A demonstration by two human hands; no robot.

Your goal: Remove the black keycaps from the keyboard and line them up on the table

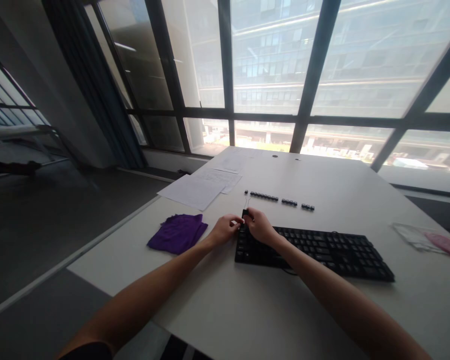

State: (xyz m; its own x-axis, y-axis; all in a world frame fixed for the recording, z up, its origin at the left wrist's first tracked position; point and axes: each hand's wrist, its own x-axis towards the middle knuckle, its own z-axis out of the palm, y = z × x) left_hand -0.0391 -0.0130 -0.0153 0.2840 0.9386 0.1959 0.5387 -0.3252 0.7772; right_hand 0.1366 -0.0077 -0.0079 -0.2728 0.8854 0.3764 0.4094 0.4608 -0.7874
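Note:
A black keyboard lies on the white table, and both hands are at its far left corner. In my right hand is what looks like a wire keycap puller, with its thin wires pointing away from me. My left hand is beside it, with thumb and index finger close together at the keyboard's corner. Anything between those fingertips is too small to make out. Beyond the hands, small black keycaps stand in a broken row, with a single keycap at its left end.
A folded purple cloth lies left of my left hand. White paper sheets are spread behind it. At the right are a clear and pink plastic bag and the table's edge. Tall windows rise beyond the table.

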